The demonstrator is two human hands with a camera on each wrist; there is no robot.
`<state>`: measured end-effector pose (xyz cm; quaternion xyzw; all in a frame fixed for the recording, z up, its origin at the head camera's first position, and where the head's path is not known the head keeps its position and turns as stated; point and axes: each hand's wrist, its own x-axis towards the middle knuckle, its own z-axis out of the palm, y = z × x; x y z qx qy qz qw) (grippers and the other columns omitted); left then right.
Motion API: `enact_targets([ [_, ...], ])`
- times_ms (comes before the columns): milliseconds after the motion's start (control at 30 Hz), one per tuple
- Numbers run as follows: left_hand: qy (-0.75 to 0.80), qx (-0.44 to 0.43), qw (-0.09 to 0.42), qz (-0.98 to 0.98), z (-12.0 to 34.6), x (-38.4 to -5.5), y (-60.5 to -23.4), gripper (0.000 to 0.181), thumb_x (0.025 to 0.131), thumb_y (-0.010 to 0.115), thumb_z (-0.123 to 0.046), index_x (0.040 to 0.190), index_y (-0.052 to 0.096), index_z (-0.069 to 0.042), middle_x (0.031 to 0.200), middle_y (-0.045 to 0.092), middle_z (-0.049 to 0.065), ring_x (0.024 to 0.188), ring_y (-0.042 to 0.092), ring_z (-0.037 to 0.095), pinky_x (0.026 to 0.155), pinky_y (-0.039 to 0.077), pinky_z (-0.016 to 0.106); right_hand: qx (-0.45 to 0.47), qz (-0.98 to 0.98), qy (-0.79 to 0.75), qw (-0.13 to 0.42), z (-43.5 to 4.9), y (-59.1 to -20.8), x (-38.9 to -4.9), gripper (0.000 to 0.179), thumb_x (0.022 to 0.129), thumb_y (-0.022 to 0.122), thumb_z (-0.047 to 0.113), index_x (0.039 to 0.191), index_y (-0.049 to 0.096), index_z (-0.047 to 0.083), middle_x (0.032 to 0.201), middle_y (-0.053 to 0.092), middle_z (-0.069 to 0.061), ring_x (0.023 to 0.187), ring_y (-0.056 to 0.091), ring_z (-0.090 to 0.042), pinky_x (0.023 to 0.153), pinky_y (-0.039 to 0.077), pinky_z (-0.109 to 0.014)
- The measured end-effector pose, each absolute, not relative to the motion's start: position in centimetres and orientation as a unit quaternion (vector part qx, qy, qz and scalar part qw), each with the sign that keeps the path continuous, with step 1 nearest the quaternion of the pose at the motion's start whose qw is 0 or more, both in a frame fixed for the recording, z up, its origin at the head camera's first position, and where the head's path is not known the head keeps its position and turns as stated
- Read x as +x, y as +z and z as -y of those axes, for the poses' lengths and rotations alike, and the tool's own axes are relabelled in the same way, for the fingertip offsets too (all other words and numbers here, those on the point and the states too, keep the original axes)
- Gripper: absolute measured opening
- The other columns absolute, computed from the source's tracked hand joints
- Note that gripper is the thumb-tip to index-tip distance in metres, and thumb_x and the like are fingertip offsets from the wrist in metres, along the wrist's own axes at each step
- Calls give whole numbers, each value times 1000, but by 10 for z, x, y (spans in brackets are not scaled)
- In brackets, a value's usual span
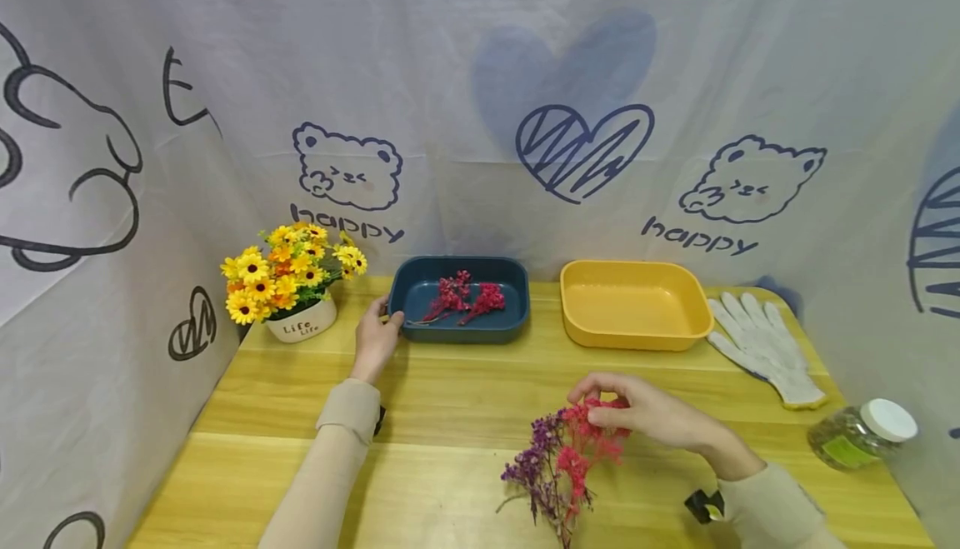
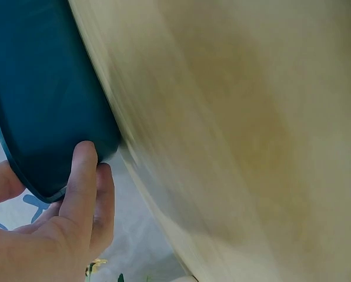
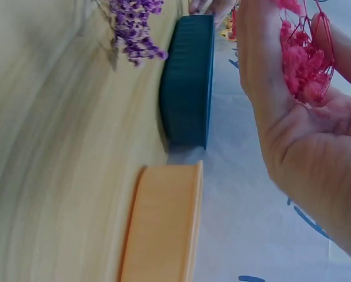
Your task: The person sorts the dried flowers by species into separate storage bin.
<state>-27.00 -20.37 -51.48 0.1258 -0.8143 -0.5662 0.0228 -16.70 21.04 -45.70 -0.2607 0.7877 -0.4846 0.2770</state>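
Observation:
My left hand grips the left end of a dark blue plastic tray, its fingers and thumb on either side of the rim in the left wrist view. Two small sprigs of pink dried flowers lie inside that tray. Over the front of the table, my right hand pinches a sprig of pink dried flowers; its blossoms hang between thumb and fingers in the right wrist view. Right beside it are purple dried flowers, their stems running toward the bottom edge of the head view.
A yellow tray stands right of the blue one. Farther right are a white work glove and a white-lidded jar. A pot of yellow artificial flowers stands at the back left. Printed curtains surround the wooden table.

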Motion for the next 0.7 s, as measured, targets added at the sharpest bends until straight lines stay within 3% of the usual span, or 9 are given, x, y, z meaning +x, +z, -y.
enact_targets([
  [267,-574,126,22,809,206,-270,-515,52,110,51,-10,159,40,1,152,51,29,133,58,42,105,57,52,-197,-792,-522,249,-214,-445,-177,33,107,63,24,133,60,4,125,58,-22,75,63,-12,60,64,-42],
  [500,-579,123,17,806,208,-269,-514,53,110,51,-11,160,39,1,153,49,29,135,57,43,107,56,54,-114,-787,-565,219,-206,-434,-190,45,103,69,26,140,56,4,140,54,-22,92,67,-18,74,66,-39],
  [700,-589,121,4,799,209,-268,-512,54,111,50,-12,161,37,0,155,47,29,136,57,44,110,54,55,-80,-763,-609,202,-191,-430,-201,50,106,65,21,148,48,1,140,56,-19,112,67,-19,87,66,-38],
])
